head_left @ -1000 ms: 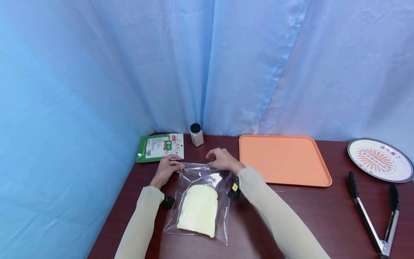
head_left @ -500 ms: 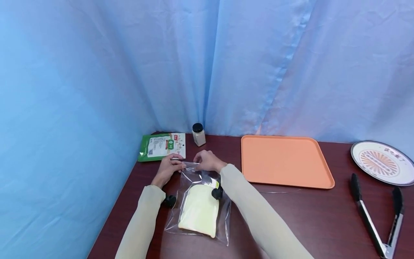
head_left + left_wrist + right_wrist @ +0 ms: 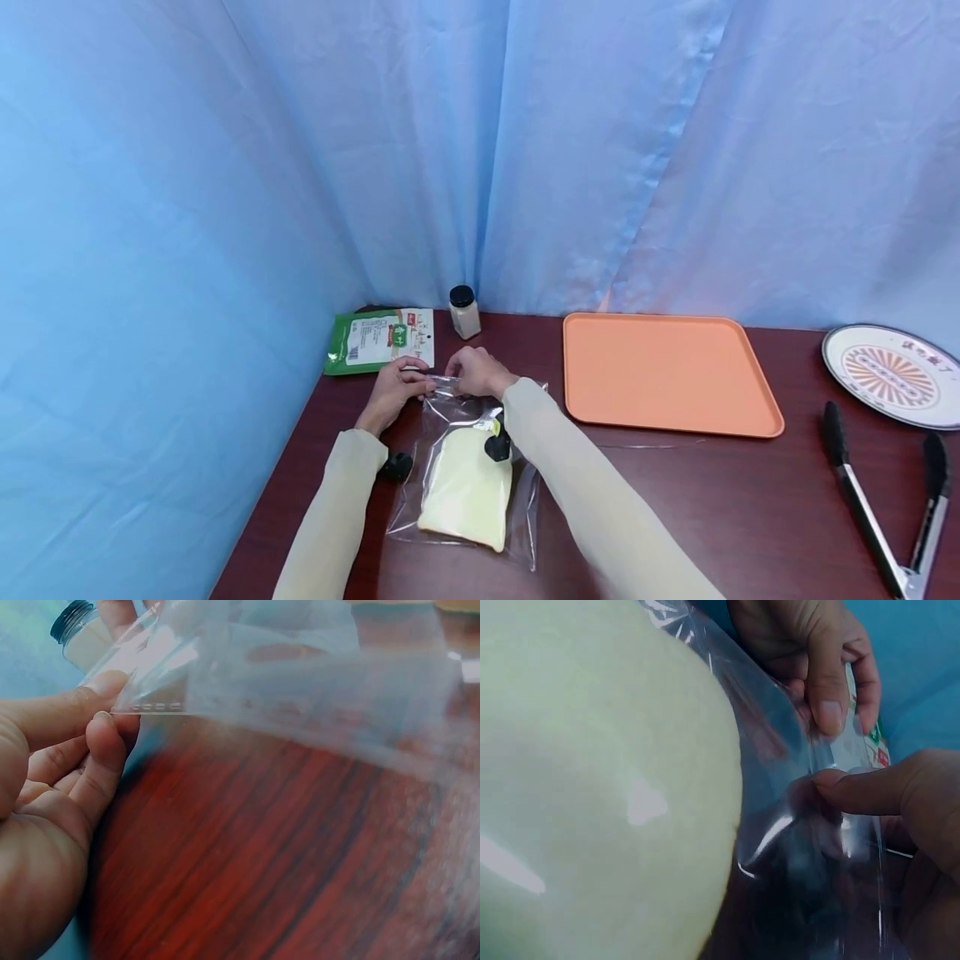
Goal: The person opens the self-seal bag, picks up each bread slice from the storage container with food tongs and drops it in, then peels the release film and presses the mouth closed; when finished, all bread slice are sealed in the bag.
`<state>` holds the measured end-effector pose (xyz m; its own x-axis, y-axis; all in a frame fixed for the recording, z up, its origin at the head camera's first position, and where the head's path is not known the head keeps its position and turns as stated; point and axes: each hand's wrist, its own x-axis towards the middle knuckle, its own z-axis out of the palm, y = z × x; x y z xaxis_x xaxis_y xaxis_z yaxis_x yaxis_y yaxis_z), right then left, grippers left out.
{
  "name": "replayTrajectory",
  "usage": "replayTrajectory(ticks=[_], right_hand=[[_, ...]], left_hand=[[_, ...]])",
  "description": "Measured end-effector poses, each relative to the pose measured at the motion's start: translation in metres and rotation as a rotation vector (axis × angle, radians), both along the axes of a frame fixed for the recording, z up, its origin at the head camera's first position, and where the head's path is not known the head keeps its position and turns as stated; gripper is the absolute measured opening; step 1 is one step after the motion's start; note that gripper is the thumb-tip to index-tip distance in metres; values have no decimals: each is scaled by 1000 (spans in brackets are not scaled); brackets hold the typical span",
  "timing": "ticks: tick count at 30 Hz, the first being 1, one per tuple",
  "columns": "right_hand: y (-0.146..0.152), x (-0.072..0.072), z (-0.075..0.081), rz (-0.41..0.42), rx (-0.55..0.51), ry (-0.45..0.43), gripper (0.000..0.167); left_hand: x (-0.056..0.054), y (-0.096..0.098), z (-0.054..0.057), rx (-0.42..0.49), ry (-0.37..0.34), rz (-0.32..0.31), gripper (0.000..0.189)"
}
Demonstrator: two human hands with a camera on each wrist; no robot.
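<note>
A clear plastic bag (image 3: 408, 510) lies on the table with a pale slice of bread (image 3: 467, 492) inside it. At the bag's far left corner, my left hand (image 3: 392, 395) pinches the edge between thumb and fingers. Close beside it, my right hand (image 3: 480, 372) pinches the same far edge. In the right wrist view the right thumb (image 3: 866, 789) presses the film (image 3: 769, 769) just below the left hand (image 3: 829, 664), with the bread filling the left side. The left wrist view shows the bag's edge (image 3: 255, 705) stretching away from the left fingertips.
Behind the left hand lie a green and white packet (image 3: 367, 340) and a black-capped jar (image 3: 465, 313). To the right are an orange tray (image 3: 667, 375), a white patterned plate (image 3: 855, 392) and black-tipped tongs (image 3: 870, 517). A blue curtain (image 3: 600, 150) hangs along the back and left.
My right hand has moved left along the bag's far edge, from its right part to beside the left hand. The left hand stays at its corner. The head view has shifted slightly.
</note>
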<state>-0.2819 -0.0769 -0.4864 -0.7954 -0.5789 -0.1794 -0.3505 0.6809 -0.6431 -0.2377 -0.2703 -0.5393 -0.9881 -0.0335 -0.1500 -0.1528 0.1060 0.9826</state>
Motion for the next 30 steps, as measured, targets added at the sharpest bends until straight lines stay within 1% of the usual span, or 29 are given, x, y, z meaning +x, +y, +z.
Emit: replayTrajectory(ticks=[4, 10, 15, 21, 30], right_hand=[[9, -4, 0, 20, 0, -10, 21], [23, -9, -1, 23, -2, -53, 29], [37, -11, -2, 42, -16, -93, 32], [54, -14, -1, 54, -24, -127, 31], [81, -16, -4, 58, 19, -142, 31]], left_hand=[[-1, -2, 0, 11, 8, -11, 38], [-2, -4, 1, 49, 4, -28, 39], [-1, -4, 2, 38, 1, -27, 39], [-1, -4, 2, 15, 4, -17, 37], [0, -3, -1, 53, 17, -32, 37]])
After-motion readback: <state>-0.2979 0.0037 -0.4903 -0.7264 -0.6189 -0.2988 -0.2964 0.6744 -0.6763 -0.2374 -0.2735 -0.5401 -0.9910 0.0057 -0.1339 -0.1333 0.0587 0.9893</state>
